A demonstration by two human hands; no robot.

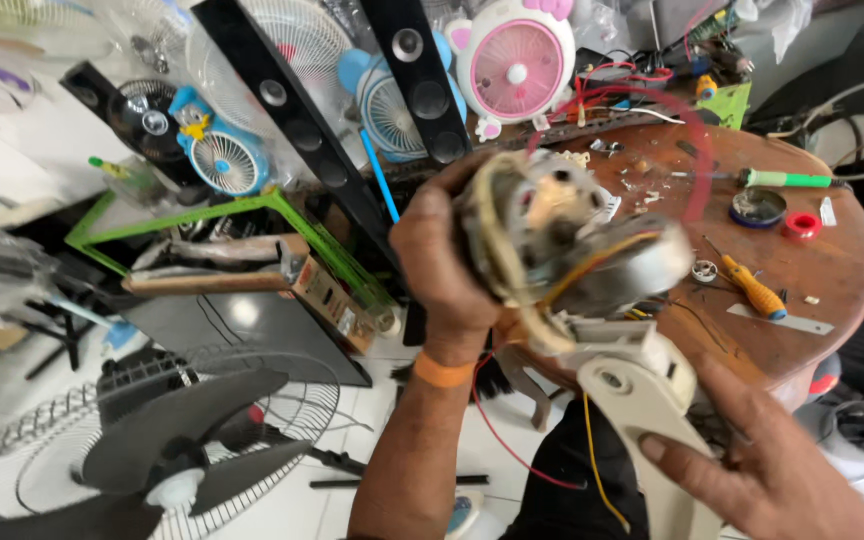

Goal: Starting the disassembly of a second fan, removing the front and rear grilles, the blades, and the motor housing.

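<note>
While the round wooden table (832,270) fills the right of the view and a fan guard with dark blades (182,440) lies on the tiled floor at lower left, a fan motor (552,240) is held up in front of the camera, between the two. The motor is blurred, so fine detail cannot be read, but its metal body, windings and yellow wiring can be made out, and it is joined below to a cream plastic neck (642,400). The left hand (442,260) is wrapped around the motor's left side, fingers curled and closed on the housing; an orange band is worn at that wrist. The right hand (772,470) is laid against the neck lower down, fingers extended and pressed along the plastic rather than pinching it. Red and yellow wires (512,440) hang loose beneath. For the handling to go well, it is judged that the motor should be kept steady by the left grip while the neck is supported, and the trailing wires should be kept from snagging. On the table, well apart, an orange screwdriver (754,288) and a green one (787,180) are left lying.
</note>
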